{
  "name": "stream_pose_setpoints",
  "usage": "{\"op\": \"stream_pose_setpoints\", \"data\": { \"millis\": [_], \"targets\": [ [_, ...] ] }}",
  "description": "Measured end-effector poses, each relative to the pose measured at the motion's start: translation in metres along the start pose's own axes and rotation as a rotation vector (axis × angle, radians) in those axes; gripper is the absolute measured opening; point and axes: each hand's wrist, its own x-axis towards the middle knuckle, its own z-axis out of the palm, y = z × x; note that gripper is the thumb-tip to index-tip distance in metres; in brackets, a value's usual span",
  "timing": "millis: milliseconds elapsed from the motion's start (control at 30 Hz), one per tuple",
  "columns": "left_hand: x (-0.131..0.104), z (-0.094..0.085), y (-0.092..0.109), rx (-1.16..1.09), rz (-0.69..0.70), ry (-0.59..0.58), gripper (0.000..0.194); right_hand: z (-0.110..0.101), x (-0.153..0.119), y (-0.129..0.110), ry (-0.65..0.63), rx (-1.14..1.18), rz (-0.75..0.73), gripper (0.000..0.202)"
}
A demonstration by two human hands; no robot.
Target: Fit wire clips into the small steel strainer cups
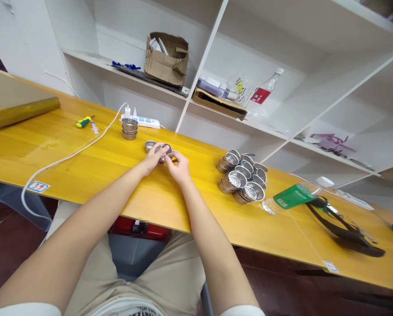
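Between my two hands is a small perforated metal strainer cup, tilted over the yellow table. My left hand wraps its left side, and the fingers of my right hand pinch at its near right side. What lies under the fingertips is too small to tell. Just left of it a second strainer cup sits on the table, partly behind my left hand. A short stack of strainer cups stands farther left. Several stacks of the same cups are grouped to the right.
A white cable runs from the power strip across the left table. A screwdriver lies there. A green-labelled bottle and a black strap lie at right. Shelves with a cardboard box rise behind.
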Motion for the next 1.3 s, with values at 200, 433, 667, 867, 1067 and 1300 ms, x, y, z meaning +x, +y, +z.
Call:
{"op": "stream_pose_setpoints", "data": {
  "millis": [200,433,667,867,1067,1300],
  "targets": [
    [-0.007,0.006,-0.004,0.251,0.097,-0.062,0.056,-0.002,0.001,0.009,0.167,-0.034,0.155,0.017],
    [-0.004,0.006,-0.005,0.200,0.056,-0.022,0.062,-0.001,0.001,0.000,0.151,0.155,0.189,0.019],
    [-0.003,0.002,-0.004,0.270,0.108,-0.043,0.055,0.010,0.005,0.002,-0.092,0.580,0.354,0.053],
    [-0.005,0.003,-0.004,0.305,0.131,-0.058,0.049,0.008,0.006,0.000,-0.114,0.709,0.440,0.063],
    [-0.005,0.007,-0.003,0.258,0.091,0.045,0.039,0.008,0.008,-0.003,-0.101,0.796,0.501,0.065],
    [0.000,0.004,0.003,0.123,-0.043,0.122,0.037,-0.006,0.015,0.007,0.141,0.859,0.592,0.055]
  ]
}}
